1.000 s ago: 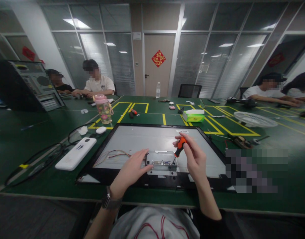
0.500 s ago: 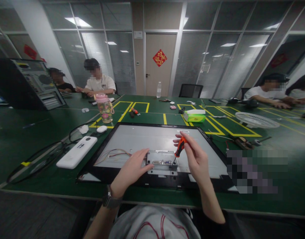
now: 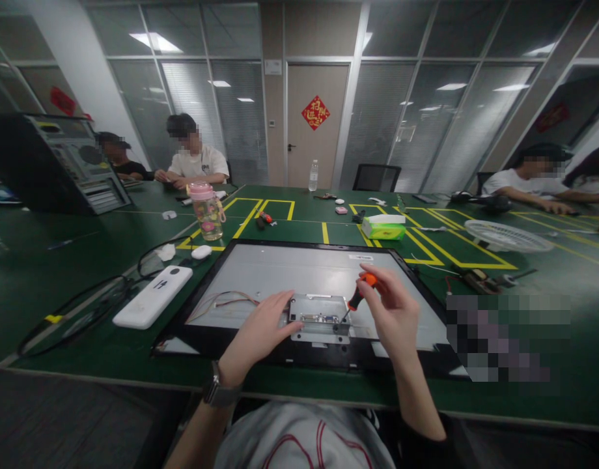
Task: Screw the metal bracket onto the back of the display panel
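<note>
A flat monitor panel (image 3: 290, 267) with a black frame lies on the table, its grey metal back facing up. Near its front edge sits a metal bracket (image 3: 319, 304) with a row of ports. My left hand (image 3: 260, 329) rests against the bracket's left side, fingers stretched out and thumb spread toward its front edge. Between the thumb and fingers of my right hand (image 3: 394, 312) is the handle of an orange and black screwdriver (image 3: 357, 296). Its shaft slants down to the right end of the port row; whether the tip sits in a screw is too small to tell.
Left of the panel are a white power bank (image 3: 153, 296), black cables (image 3: 79, 319) and a pink-lidded bottle (image 3: 206, 212). A computer case (image 3: 50, 163) stands at far left. Beyond the panel are a green tissue pack (image 3: 383, 227) and a white fan grille (image 3: 507, 234). Several people sit across the table.
My right hand has shifted slightly right, and the screwdriver leans further to the right, with its handle lower. My left hand stays in place on the bracket.
</note>
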A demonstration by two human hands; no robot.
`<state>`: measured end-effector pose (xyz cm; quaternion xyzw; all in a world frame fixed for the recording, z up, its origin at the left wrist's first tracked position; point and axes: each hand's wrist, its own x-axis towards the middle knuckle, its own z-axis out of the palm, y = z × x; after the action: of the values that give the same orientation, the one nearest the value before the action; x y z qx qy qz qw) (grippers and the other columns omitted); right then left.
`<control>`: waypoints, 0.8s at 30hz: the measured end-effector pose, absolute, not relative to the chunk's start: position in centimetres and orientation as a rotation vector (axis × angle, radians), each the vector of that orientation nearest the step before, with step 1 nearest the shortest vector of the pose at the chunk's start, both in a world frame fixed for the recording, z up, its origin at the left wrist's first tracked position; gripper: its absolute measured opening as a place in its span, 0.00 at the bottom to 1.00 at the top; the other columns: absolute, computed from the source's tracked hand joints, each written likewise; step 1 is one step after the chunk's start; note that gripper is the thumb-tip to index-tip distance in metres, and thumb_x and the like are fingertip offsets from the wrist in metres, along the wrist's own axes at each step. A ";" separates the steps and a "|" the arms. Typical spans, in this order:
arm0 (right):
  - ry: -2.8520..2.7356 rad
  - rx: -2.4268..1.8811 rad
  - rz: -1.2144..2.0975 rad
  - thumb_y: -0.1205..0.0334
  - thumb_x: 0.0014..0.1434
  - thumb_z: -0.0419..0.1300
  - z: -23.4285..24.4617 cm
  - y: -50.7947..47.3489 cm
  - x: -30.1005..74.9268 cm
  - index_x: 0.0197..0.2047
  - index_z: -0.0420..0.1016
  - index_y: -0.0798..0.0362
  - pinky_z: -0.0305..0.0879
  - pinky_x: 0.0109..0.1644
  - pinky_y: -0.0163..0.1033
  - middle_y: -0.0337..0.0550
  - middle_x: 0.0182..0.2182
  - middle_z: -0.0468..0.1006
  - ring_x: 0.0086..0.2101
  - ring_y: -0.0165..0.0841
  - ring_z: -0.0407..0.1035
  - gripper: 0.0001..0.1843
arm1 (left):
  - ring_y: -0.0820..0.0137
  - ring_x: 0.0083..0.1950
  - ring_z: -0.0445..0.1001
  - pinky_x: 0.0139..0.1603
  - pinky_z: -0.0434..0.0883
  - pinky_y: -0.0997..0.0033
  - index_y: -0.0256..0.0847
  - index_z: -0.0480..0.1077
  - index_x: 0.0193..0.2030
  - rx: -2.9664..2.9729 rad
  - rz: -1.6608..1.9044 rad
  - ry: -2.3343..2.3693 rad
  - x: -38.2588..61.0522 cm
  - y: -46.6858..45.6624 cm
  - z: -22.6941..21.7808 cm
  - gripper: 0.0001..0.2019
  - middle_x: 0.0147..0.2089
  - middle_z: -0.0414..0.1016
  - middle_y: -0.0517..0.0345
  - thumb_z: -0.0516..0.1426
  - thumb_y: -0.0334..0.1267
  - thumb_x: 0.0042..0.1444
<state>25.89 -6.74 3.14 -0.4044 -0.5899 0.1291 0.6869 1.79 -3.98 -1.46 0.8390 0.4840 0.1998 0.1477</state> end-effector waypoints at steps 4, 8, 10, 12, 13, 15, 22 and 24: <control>-1.198 -0.970 0.160 0.58 0.62 0.59 2.9 -6.1 25.5 0.45 0.79 0.51 0.69 0.44 0.43 0.44 0.37 0.74 0.37 0.35 0.71 0.11 | 0.57 0.67 0.63 0.67 0.58 0.54 0.39 0.58 0.66 2.413 0.588 1.384 1.8 -4.1 -1.3 0.28 0.67 0.63 0.44 0.54 0.49 0.64; -1.238 -0.895 0.370 0.59 0.66 0.53 2.7 -6.0 25.4 0.53 0.74 0.50 0.70 0.47 0.47 0.48 0.42 0.77 0.39 0.37 0.74 0.16 | 0.57 0.68 0.61 0.68 0.58 0.54 0.38 0.57 0.67 2.407 0.560 1.393 1.8 -4.2 -1.1 0.28 0.68 0.62 0.43 0.54 0.49 0.64; -1.236 -0.851 0.375 0.60 0.63 0.58 2.8 -6.1 25.4 0.49 0.77 0.49 0.71 0.45 0.46 0.46 0.40 0.77 0.39 0.36 0.73 0.12 | 0.57 0.68 0.61 0.68 0.58 0.54 0.38 0.57 0.67 2.407 0.556 1.395 1.9 -4.2 -1.1 0.29 0.68 0.62 0.43 0.55 0.49 0.63; -1.241 -0.831 0.304 0.63 0.58 0.64 3.0 -6.2 25.3 0.42 0.79 0.48 0.70 0.44 0.43 0.43 0.37 0.74 0.38 0.36 0.72 0.08 | 0.57 0.68 0.62 0.68 0.58 0.54 0.38 0.58 0.67 2.407 0.562 1.397 1.9 -4.2 -1.0 0.29 0.68 0.62 0.43 0.55 0.49 0.63; -1.253 -0.827 0.279 0.63 0.57 0.64 3.0 -6.3 25.2 0.40 0.80 0.48 0.70 0.45 0.42 0.43 0.37 0.73 0.39 0.36 0.71 0.06 | 0.57 0.68 0.62 0.68 0.58 0.54 0.37 0.58 0.67 2.406 0.564 1.399 1.9 -4.2 -1.0 0.29 0.68 0.62 0.43 0.55 0.48 0.63; -1.302 -0.814 0.306 0.62 0.60 0.61 3.2 -6.5 25.1 0.43 0.80 0.47 0.70 0.46 0.43 0.44 0.38 0.74 0.40 0.36 0.71 0.08 | 0.57 0.67 0.62 0.68 0.58 0.55 0.37 0.58 0.67 2.404 0.564 1.401 2.0 -4.2 -0.9 0.29 0.68 0.62 0.42 0.56 0.48 0.63; -1.313 -0.831 0.363 0.62 0.60 0.62 2.9 -6.4 25.2 0.47 0.78 0.48 0.70 0.43 0.43 0.44 0.39 0.75 0.38 0.35 0.71 0.11 | 0.57 0.67 0.63 0.68 0.58 0.55 0.38 0.59 0.66 2.413 0.574 1.399 1.9 -4.3 -1.1 0.29 0.67 0.63 0.43 0.56 0.48 0.63; -1.306 -0.843 0.305 0.62 0.58 0.63 2.8 -6.3 25.3 0.44 0.80 0.48 0.70 0.44 0.42 0.44 0.38 0.73 0.38 0.35 0.70 0.10 | 0.57 0.67 0.63 0.68 0.59 0.54 0.38 0.58 0.66 2.413 0.591 1.390 1.9 -4.2 -1.2 0.29 0.67 0.63 0.43 0.56 0.49 0.63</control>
<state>25.35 -6.29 2.76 -0.3787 -0.5870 0.1370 0.7023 1.85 -4.25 -1.20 0.8385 0.4829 0.2052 0.1468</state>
